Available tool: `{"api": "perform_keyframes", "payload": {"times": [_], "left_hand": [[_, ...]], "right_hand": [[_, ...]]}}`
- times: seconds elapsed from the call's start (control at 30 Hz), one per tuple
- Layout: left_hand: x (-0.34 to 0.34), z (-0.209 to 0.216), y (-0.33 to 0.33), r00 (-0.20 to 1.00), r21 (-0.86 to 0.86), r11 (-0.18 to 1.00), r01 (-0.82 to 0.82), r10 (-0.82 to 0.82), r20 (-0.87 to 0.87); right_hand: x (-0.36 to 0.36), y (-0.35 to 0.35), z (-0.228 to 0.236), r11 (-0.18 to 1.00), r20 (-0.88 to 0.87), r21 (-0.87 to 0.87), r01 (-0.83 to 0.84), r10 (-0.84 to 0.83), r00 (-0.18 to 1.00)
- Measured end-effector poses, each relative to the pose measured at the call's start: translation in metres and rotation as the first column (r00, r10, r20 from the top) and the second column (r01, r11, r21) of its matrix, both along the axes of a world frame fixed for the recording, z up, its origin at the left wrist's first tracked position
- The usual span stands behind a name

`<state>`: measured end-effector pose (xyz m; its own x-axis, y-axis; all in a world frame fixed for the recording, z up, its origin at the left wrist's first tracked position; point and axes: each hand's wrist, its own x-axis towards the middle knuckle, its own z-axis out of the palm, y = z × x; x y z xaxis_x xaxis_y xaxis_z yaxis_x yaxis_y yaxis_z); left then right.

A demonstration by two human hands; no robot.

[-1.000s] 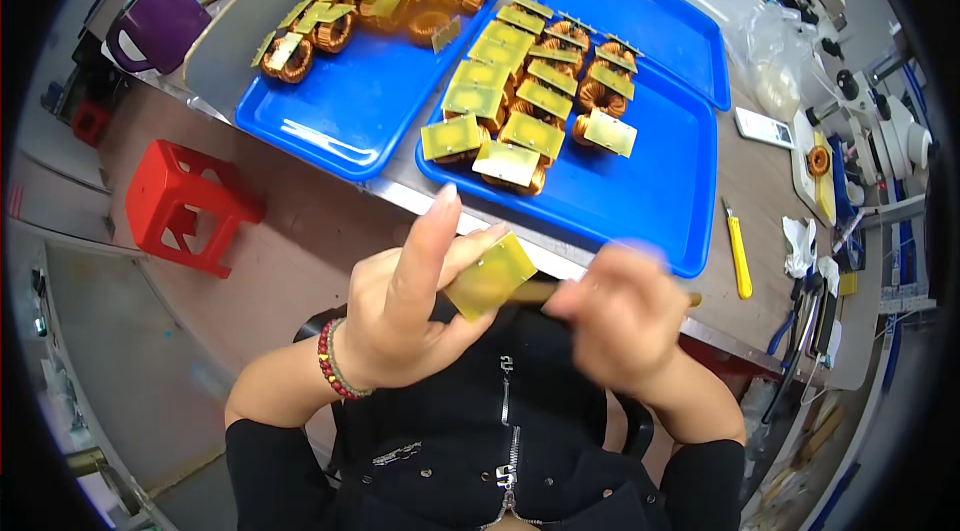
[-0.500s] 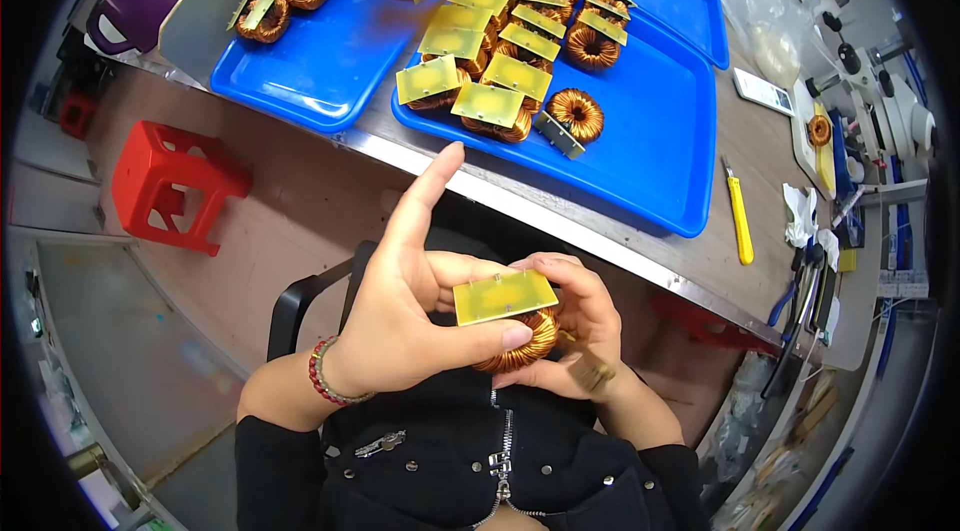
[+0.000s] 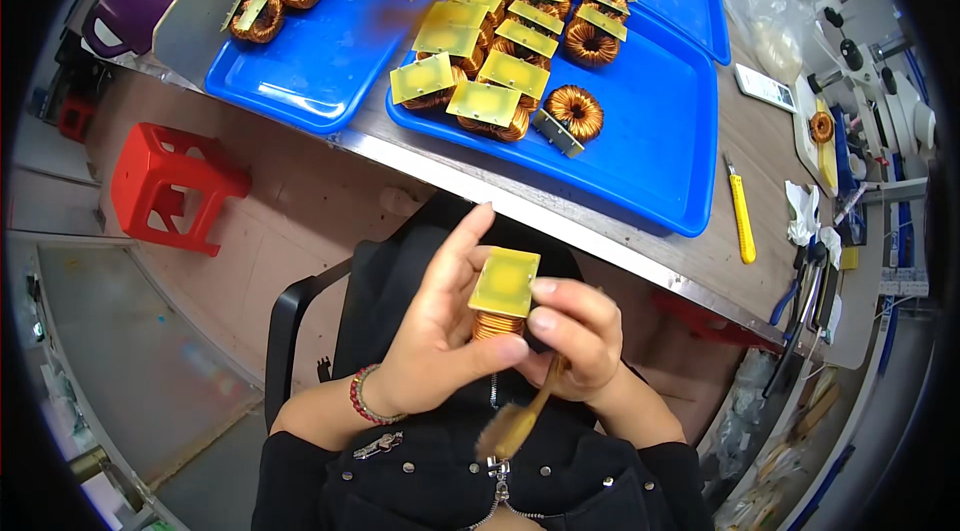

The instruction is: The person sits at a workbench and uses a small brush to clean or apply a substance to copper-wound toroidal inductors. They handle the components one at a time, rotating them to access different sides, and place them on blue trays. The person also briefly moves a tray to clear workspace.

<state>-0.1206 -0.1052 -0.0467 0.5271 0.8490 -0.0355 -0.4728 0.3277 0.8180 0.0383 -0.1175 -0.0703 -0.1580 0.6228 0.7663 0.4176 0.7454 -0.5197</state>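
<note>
Above my lap, my left hand (image 3: 440, 331) grips a copper-wound toroidal coil (image 3: 496, 325) from its side, thumb across the front and index finger stretched away. A yellow-green circuit board (image 3: 508, 283) sits on top of the coil, its flat face turned upward. My right hand (image 3: 575, 339) touches the board's right edge with its fingertips. Tucked in that same hand is a small brush (image 3: 512, 428) with a wooden handle, bristles pointing down toward my jacket. The right hand's lower fingers are partly hidden behind the brush handle.
Ahead on the table, a blue tray (image 3: 650, 166) bears rows of coils with boards; another blue tray (image 3: 290, 81) stands left of it. A yellow utility knife (image 3: 741, 216) and a phone (image 3: 765, 89) lie to the right. A red stool (image 3: 175, 186) stands on the floor at left.
The coil with its board has been turned, so the board now stands lengthwise rather than crosswise. The brush has swung down into clear view below my right hand.
</note>
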Motion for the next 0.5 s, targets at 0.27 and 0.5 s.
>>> {"api": "perform_keyframes", "payload": {"times": [0.27, 0.5], "left_hand": [[-0.002, -0.008, -0.001, 0.927, -0.15, 0.979, 0.142, -0.078, 0.366], [-0.002, -0.01, -0.007, 0.967, -0.126, 0.992, -0.013, 0.044, 0.252]], "right_hand": [[0.009, -0.005, -0.006, 0.829, -0.349, -0.492, -0.266, 0.093, 0.933], [0.006, -0.008, -0.006, 0.882, -0.417, -0.384, -0.272, 0.097, 0.904]]}}
